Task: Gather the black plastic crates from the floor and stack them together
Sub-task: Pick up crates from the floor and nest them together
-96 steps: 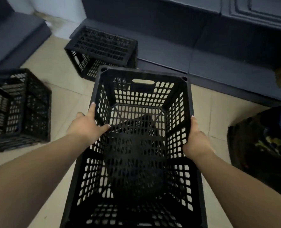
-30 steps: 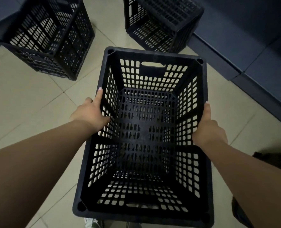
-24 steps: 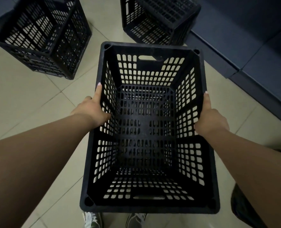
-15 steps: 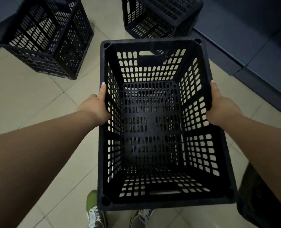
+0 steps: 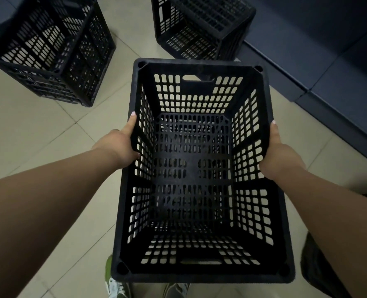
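Observation:
I hold an empty black perforated plastic crate (image 5: 199, 67) upright in front of me, above the tiled floor. My left hand (image 5: 122, 145) grips its left rim, thumb lying along the edge. My right hand (image 5: 280, 155) grips the right rim the same way. A second black crate (image 5: 49, 50) sits on the floor at the far left, tipped so its open side faces me. A third black crate (image 5: 201, 24) stands on the floor at the top centre, bottom up, just beyond the held crate's far rim.
Beige floor tiles (image 5: 38, 136) spread to the left. Dark blue-grey cushions or steps (image 5: 328, 61) run along the right and top. My green shoes (image 5: 115, 284) show under the crate. A dark bag-like object (image 5: 315, 265) lies at the lower right.
The view has swung left since the oldest frame. Over the last second the held crate has shifted slightly right and nearer to me; both hands keep the same grip on its rims.

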Demonstrator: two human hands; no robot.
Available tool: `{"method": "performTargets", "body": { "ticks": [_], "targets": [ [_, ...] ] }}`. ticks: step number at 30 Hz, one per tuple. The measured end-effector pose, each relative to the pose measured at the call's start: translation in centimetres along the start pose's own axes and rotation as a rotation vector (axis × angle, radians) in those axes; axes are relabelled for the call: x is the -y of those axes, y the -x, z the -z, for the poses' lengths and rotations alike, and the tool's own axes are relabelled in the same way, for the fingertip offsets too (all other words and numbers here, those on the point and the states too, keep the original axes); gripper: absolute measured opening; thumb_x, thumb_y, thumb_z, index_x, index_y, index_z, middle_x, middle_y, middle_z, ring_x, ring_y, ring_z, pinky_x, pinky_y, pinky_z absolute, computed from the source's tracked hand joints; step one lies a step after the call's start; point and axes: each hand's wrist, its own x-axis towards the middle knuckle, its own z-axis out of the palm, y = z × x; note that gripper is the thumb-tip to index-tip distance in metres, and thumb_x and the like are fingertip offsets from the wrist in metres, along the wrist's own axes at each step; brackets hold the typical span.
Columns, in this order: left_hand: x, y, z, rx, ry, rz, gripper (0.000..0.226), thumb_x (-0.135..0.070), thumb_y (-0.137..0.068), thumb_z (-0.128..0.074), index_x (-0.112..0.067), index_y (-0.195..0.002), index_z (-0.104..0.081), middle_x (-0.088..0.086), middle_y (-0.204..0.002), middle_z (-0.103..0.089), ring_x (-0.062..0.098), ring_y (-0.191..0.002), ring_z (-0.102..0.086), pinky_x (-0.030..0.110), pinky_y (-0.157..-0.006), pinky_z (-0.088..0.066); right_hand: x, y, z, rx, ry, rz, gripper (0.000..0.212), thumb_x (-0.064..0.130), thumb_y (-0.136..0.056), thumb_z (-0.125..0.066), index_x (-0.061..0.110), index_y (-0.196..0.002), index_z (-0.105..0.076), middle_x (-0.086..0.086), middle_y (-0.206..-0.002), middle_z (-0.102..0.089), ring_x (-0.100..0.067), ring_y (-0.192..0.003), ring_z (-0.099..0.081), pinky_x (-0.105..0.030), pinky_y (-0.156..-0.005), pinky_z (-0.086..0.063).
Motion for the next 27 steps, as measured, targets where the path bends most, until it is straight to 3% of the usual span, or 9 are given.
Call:
{"method": "performTargets", "body": {
  "ticks": [12, 16, 19, 22, 25, 27],
  "targets": [
    [0.6, -1.1, 0.2, -0.105, -0.151, 0.044, 0.094, -0.012, -0.089, -0.057, -0.04, -0.149, 0.01, 0.013, -0.123, -0.044, 0.027, -0.088, -0.051, 0.035, -0.07, -0.04, 0.5, 2.1, -1.6, 0.016, -0.052, 0.007, 0.105, 0.009, -0.086, -0.059, 0.031, -0.148, 0.023, -0.014, -0.096, -0.059, -0.026, -0.075, -0.057, -0.035, -0.062, -0.045],
    [0.8, -0.3, -0.1, -0.098, -0.055, 0.063, 0.092, -0.023, -0.091, -0.058, -0.044, -0.146, 0.012, 0.014, -0.13, -0.038, 0.032, -0.102, -0.054, 0.038, -0.08, -0.043, 0.8, 2.5, -1.8, 0.019, -0.036, -0.016, 0.106, 0.008, -0.085, -0.059, 0.031, -0.148, 0.022, -0.017, -0.115, -0.052, -0.027, -0.084, -0.055, -0.037, -0.067, -0.045],
    [1.1, 2.1, -0.8, -0.184, 0.107, 0.083, 0.092, -0.037, -0.087, -0.063, -0.045, -0.147, 0.006, 0.012, -0.136, -0.03, 0.034, -0.118, -0.042, 0.045, -0.098, -0.038, 1.0, 4.1, -2.2, -0.079, -0.001, 0.051, 0.104, 0.008, -0.081, -0.063, 0.034, -0.15, 0.01, -0.015, -0.138, -0.028, -0.032, -0.11, -0.044, -0.043, -0.086, -0.047],
    [1.9, 6.1, -3.2, -0.26, 0.155, 0.007, 0.087, -0.04, -0.085, -0.063, -0.038, -0.148, -0.003, 0.01, -0.144, -0.021, 0.032, -0.127, -0.028, 0.045, -0.106, -0.03, 0.6, 7.6, -4.2, -0.21, 0.119, 0.245, 0.09, 0.024, -0.08, -0.066, 0.034, -0.149, -0.009, -0.012, -0.149, -0.021, -0.032, -0.133, -0.027, -0.047, -0.109, -0.031],
    [3.5, 9.9, -6.1, -0.364, 0.027, -0.113, 0.081, -0.05, -0.082, -0.061, -0.029, -0.148, -0.02, 0.018, -0.144, -0.028, 0.038, -0.127, -0.03, 0.053, -0.105, -0.033, 0.0, 11.9, -7.4, -0.254, 0.144, 0.388, 0.071, 0.041, -0.08, -0.065, 0.032, -0.143, -0.033, -0.011, -0.146, -0.035, -0.035, -0.131, -0.034, -0.052, -0.106, -0.031],
    [4.1, 12.5, -8.0, -0.35, -0.071, -0.159, 0.076, -0.064, -0.082, -0.047, -0.028, -0.146, -0.028, 0.02, -0.142, -0.033, 0.041, -0.126, -0.034, 0.059, -0.102, -0.036, -0.3, 14.8, -9.5, -0.189, 0.088, 0.439, 0.062, 0.05, -0.08, -0.06, 0.034, -0.137, -0.043, -0.008, -0.141, -0.042, -0.034, -0.127, -0.041, -0.054, -0.1, -0.037]
  ]
}}
